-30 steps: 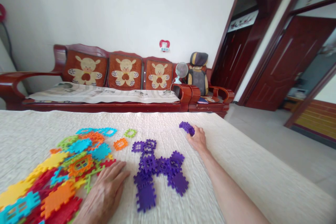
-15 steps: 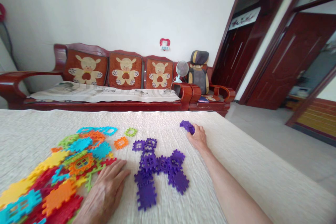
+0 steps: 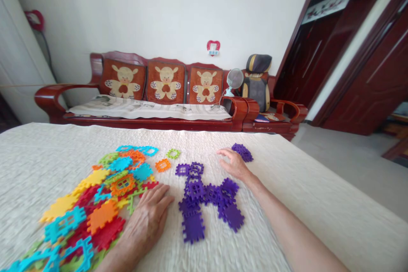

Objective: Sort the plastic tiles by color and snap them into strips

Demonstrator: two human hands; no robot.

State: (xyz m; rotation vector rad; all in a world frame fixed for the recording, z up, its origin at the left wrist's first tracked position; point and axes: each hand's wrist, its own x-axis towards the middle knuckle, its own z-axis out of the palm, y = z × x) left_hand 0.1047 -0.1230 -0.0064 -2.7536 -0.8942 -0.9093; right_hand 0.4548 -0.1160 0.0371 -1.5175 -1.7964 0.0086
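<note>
My left hand point(image 3: 145, 223) lies flat and open on the cream quilted cloth point(image 3: 302, 195), its fingertips beside the pile of coloured plastic tiles point(image 3: 102, 195). A joined group of purple tiles point(image 3: 207, 199) lies just right of it. My right hand point(image 3: 232, 163) hovers open, fingers spread, above the cloth between that group and a small purple tile cluster point(image 3: 242, 152), which lies loose just right of the hand. An orange tile point(image 3: 162, 164) and a green ring tile point(image 3: 173, 153) lie apart from the pile.
A red wooden sofa point(image 3: 153, 106) with bear cushions stands behind the cloth-covered surface. A small fan point(image 3: 234, 80) and a bag point(image 3: 257, 80) sit at its right end. Dark wooden doors point(image 3: 366, 68) stand on the right.
My right hand let go of the small purple cluster, which now lies on the cloth, and moved left toward the joined purple tiles. The camera turned left. My left hand stayed put.
</note>
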